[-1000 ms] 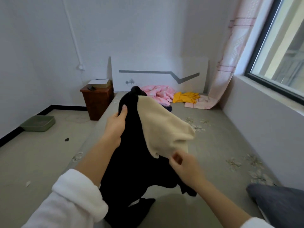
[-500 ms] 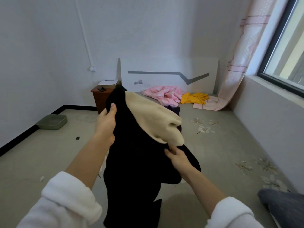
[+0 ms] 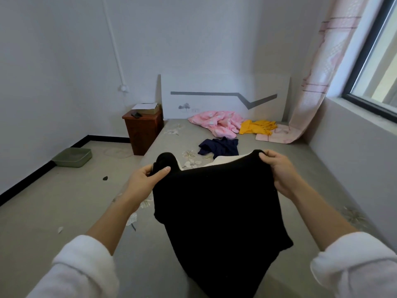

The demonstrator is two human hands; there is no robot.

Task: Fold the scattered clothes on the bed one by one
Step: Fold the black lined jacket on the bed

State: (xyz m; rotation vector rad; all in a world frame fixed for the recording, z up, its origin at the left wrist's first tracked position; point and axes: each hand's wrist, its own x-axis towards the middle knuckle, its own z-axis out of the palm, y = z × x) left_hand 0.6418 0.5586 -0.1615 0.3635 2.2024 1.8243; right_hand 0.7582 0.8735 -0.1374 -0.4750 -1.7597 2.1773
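Black garment (image 3: 217,203): we are holding it up in the air over the near part of the bed (image 3: 300,168), its top edge running left to right between our hands and its length hanging straight down toward us; the lower end is narrowing to the bottom of the view.
Lining: we are seeing a cream strip (image 3: 225,159) peeking just behind the top edge.
Left hand (image 3: 146,179): we are pinching the left top corner, thumb lying on the front, fingers wrapped behind a bunched lump of black cloth.
Right hand (image 3: 279,171): we are gripping the right top corner, fingers curling over the edge.
Sleeves: white cuffs are sitting pushed up on both forearms.
Other clothes: a navy piece (image 3: 219,146) is lying crumpled mid-bed, beyond the held garment; a pink one (image 3: 217,122) and a yellow one (image 3: 256,126) are lying side by side near the headboard (image 3: 214,82).
Bedside: a brown cabinet (image 3: 142,130) is standing left of the bed; a green tray (image 3: 72,157) is lying on the floor.
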